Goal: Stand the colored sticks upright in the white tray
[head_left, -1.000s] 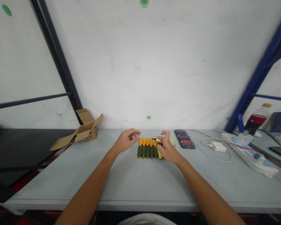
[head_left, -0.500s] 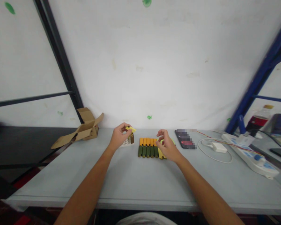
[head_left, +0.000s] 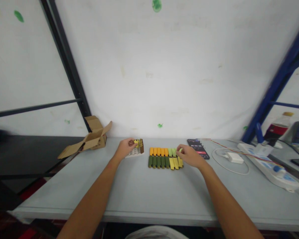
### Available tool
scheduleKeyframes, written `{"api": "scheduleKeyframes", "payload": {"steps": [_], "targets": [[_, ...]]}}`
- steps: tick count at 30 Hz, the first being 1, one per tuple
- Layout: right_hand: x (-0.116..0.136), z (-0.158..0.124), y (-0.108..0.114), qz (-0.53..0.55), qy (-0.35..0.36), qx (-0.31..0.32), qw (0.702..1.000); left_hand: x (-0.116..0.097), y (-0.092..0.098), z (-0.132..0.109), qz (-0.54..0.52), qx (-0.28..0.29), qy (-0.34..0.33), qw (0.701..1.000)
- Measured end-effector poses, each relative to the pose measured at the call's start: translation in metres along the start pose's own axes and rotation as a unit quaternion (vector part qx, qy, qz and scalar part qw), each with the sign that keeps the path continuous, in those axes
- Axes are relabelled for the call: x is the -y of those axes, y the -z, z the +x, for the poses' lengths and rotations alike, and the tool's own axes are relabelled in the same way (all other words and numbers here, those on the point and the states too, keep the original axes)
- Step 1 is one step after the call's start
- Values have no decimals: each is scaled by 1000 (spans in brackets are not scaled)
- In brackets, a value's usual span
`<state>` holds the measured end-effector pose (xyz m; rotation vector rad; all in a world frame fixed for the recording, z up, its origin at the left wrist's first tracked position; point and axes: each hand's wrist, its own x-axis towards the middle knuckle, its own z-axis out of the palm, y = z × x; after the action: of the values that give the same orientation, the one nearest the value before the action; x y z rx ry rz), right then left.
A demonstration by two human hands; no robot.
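My left hand [head_left: 126, 147] is closed around a small yellow piece with a dark end [head_left: 136, 143], held at a white holder with rows of holes [head_left: 134, 153]. Brown pieces [head_left: 141, 145] stand upright along the holder's right side. My right hand [head_left: 189, 155] has its fingertips pinched on a light green piece [head_left: 180, 150] at the right end of the laid-out pieces. Orange pieces [head_left: 158, 151] and light green pieces [head_left: 171, 152] form the back row. In the front row lie dark green pieces [head_left: 158, 162] and yellow pieces [head_left: 175, 163].
An opened cardboard box [head_left: 96, 137] sits at the left back. To the right are a phone [head_left: 199, 149] showing a timer, a white charger with cable [head_left: 235, 157] and a power strip [head_left: 271, 169]. A cola bottle [head_left: 276, 129] stands farther right.
My left hand has lowered the yellow piece to the white holder. My right hand has moved right, uncovering the yellow and light green pieces, and its fingers have closed on a light green one.
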<state>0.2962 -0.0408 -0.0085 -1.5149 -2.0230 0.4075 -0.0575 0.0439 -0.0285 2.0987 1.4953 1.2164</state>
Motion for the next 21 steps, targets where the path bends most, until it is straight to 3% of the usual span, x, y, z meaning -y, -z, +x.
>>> {"api": "scheduleKeyframes", "payload": {"steps": [5,10,21], "targets": [[1,0,-1,-3,-7,15,1000,3,-3,1,-12,21,-10,1000],[2,-1,3,-29,-17,12,999,1,-9,0,-63,-1,12,998],[0,-3,8,-47,-27,20,998,1,-11,0,-68,-15,0,998]]}}
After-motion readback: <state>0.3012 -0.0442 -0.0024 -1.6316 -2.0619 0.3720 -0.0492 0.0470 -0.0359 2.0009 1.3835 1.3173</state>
